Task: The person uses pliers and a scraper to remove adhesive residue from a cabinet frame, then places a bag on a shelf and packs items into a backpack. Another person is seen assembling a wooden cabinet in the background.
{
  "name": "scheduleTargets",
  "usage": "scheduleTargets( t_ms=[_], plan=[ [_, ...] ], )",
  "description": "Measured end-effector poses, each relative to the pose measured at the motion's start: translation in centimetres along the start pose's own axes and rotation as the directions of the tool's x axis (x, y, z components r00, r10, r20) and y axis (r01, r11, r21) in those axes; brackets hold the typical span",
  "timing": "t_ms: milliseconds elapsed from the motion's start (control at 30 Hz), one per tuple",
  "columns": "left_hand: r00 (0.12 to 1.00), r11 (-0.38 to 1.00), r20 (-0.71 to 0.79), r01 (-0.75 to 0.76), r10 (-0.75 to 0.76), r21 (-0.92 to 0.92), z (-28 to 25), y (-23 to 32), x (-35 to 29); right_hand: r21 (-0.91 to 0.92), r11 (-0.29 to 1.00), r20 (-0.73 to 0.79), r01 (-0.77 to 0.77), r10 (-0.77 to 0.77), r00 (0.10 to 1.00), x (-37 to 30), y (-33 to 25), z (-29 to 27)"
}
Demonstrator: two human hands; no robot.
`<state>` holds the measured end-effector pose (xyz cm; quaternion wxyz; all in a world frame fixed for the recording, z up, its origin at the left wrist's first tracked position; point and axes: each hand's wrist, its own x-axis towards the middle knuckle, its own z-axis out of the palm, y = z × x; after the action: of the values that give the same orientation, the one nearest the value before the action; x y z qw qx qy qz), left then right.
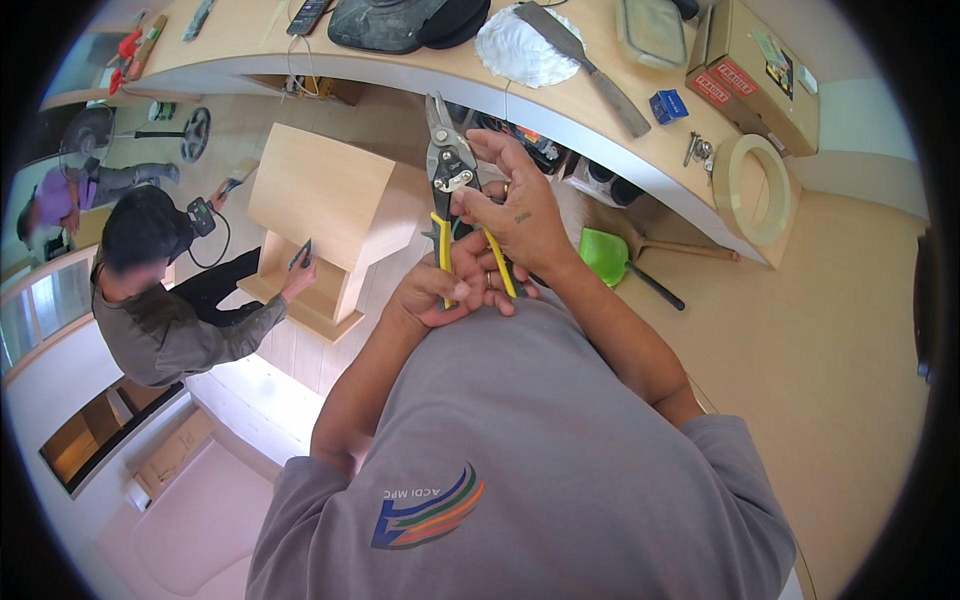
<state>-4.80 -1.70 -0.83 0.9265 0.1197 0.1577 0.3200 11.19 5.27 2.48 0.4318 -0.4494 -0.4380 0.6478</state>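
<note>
Holding one pair of snips (pixel 447 162), two hands (pixel 532 225), one tape roll (pixel 727 190).

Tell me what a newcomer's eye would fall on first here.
First, the yellow-handled metal snips at the centre, held in the left grip and the right grip. Next, the bright green plastic dustpan to their right. Then, at left, the co-worker in an olive long-sleeved top beside a pale wooden box-shaped unit.

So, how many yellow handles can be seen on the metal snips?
2, both at the left hand: the left yellow handle and, spread apart from it, the right yellow handle.
</note>
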Motion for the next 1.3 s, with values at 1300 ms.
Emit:
scheduleTargets(
  t_ms=[1300],
  plan=[
    [0.835, 0.79, 0.375, -0.109, 0.402, -0.603, 0.4, 0.5, 2.0, 0.308, 0.948, 0.077, -0.078, 0.057, 0.995, 1.7, 1.6, 0.0]
  ],
)
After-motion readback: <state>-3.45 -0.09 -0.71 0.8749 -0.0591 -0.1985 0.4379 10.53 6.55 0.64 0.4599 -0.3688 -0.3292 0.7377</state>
